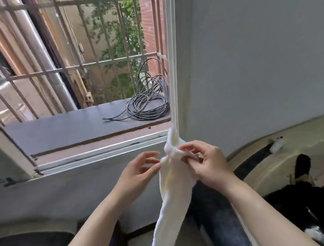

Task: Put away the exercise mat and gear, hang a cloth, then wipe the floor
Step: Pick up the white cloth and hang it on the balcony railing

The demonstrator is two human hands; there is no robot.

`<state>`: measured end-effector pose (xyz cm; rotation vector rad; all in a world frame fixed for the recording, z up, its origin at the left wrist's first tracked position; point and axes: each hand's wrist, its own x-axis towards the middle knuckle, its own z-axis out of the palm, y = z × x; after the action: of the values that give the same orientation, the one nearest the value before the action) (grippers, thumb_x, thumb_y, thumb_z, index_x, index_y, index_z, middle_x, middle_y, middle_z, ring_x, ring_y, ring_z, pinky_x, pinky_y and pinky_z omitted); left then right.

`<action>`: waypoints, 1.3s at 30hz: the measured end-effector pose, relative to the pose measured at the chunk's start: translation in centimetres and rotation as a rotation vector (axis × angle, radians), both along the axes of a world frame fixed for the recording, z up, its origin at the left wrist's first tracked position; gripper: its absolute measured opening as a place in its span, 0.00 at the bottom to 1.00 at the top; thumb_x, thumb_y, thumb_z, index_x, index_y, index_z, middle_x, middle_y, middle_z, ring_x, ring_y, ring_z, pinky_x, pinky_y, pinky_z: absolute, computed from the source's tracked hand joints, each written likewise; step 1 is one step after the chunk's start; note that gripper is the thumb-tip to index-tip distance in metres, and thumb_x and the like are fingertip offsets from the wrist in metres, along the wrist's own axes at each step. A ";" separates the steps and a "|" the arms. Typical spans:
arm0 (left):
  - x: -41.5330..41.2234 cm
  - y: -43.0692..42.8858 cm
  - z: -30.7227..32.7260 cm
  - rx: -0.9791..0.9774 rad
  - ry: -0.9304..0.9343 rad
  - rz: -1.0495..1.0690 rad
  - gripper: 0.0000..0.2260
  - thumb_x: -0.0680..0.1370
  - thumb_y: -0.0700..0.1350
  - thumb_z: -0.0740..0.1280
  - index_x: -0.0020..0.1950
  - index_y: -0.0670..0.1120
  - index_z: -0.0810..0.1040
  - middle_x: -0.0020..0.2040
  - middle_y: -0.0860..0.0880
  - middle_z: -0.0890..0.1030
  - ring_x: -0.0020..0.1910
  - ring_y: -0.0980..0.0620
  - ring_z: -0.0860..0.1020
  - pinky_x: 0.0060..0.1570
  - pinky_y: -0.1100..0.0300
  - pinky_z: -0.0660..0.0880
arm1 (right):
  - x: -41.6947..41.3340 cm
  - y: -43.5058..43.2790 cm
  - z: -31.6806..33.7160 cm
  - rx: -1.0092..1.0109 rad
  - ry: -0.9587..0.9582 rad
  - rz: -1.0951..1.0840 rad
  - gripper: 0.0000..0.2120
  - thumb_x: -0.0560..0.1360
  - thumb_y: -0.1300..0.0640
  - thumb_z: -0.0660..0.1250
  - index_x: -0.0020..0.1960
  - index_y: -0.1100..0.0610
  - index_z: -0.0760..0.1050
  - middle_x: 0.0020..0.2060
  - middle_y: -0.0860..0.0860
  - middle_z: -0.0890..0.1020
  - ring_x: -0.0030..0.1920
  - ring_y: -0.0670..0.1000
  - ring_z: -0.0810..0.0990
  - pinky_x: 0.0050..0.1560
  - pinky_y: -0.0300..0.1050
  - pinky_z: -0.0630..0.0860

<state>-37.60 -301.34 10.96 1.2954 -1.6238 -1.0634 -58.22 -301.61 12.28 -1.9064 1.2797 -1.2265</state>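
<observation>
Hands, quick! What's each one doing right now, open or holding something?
Left hand: fingertips at the edge of the white cloth; pinching or only touching, cannot tell.
Right hand: closed, pinching the white cloth.

Soft daylight from the barred window (70, 58), grey wall (258, 57) evenly lit, edges curved, slight blur throughout

Barred window (70, 58), coiled cable (148, 104) on sill (70, 128), grey wall (258, 53).

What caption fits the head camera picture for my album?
Right hand pinches a white cloth beside a barred window; left hand touches it.
</observation>
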 end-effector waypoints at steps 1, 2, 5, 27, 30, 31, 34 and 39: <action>0.4 -1.9 0.2 -0.003 0.004 0.014 0.10 0.75 0.47 0.68 0.56 0.57 0.77 0.51 0.53 0.82 0.49 0.56 0.81 0.51 0.62 0.77 | 0.4 -2.2 0.5 -0.011 -0.015 0.016 0.12 0.72 0.65 0.69 0.47 0.49 0.80 0.40 0.36 0.80 0.41 0.35 0.78 0.41 0.30 0.75; 0.8 -3.8 0.4 -0.009 0.011 0.026 0.10 0.75 0.47 0.68 0.56 0.56 0.77 0.51 0.52 0.82 0.49 0.55 0.81 0.52 0.59 0.77 | 0.8 -4.5 1.0 -0.027 -0.027 0.034 0.12 0.72 0.65 0.69 0.47 0.49 0.80 0.39 0.36 0.80 0.40 0.36 0.78 0.40 0.30 0.75; 1.9 -9.3 1.4 -0.067 0.013 0.069 0.10 0.76 0.42 0.68 0.57 0.50 0.78 0.51 0.48 0.82 0.50 0.53 0.82 0.52 0.60 0.77 | 2.5 -11.5 2.1 -0.085 -0.028 0.100 0.12 0.72 0.66 0.69 0.47 0.50 0.81 0.41 0.40 0.81 0.40 0.36 0.78 0.41 0.31 0.74; 16.8 -31.6 15.0 -0.336 -0.204 0.301 0.07 0.75 0.47 0.67 0.53 0.50 0.77 0.47 0.52 0.82 0.44 0.59 0.81 0.41 0.70 0.74 | 19.9 -40.3 17.3 -0.382 -0.176 0.284 0.09 0.73 0.64 0.67 0.50 0.53 0.80 0.42 0.46 0.83 0.41 0.48 0.81 0.39 0.38 0.79; 19.5 -33.7 17.9 -0.380 -0.189 0.243 0.09 0.77 0.46 0.66 0.55 0.47 0.78 0.48 0.51 0.82 0.45 0.56 0.81 0.42 0.66 0.76 | 22.5 -41.9 20.0 -0.418 -0.164 0.276 0.09 0.74 0.62 0.67 0.53 0.54 0.79 0.42 0.46 0.82 0.42 0.47 0.81 0.39 0.37 0.80; 19.8 -34.2 18.6 -0.385 -0.190 0.230 0.09 0.77 0.46 0.66 0.56 0.47 0.78 0.48 0.51 0.82 0.47 0.55 0.81 0.44 0.66 0.77 | 22.8 -42.2 20.7 -0.427 -0.158 0.276 0.09 0.75 0.62 0.67 0.54 0.55 0.79 0.43 0.46 0.81 0.42 0.46 0.81 0.38 0.36 0.79; 22.2 -35.6 20.5 -0.437 -0.181 0.195 0.11 0.77 0.47 0.66 0.58 0.46 0.77 0.50 0.49 0.82 0.48 0.53 0.81 0.49 0.62 0.78 | 24.6 -43.4 22.5 -0.444 -0.196 0.257 0.09 0.75 0.62 0.67 0.54 0.54 0.79 0.42 0.46 0.81 0.41 0.42 0.80 0.37 0.34 0.79; 24.4 -38.3 22.8 -0.527 -0.147 0.183 0.05 0.77 0.45 0.65 0.51 0.53 0.77 0.47 0.54 0.81 0.43 0.63 0.80 0.42 0.67 0.78 | 25.5 -44.9 24.5 -0.420 -0.302 0.236 0.13 0.73 0.63 0.68 0.46 0.44 0.78 0.42 0.46 0.83 0.41 0.47 0.82 0.43 0.47 0.82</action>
<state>-13.15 -339.59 33.78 1.1484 -1.7035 -0.3942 -32.72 -346.51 36.78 -1.9785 0.6561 -1.6710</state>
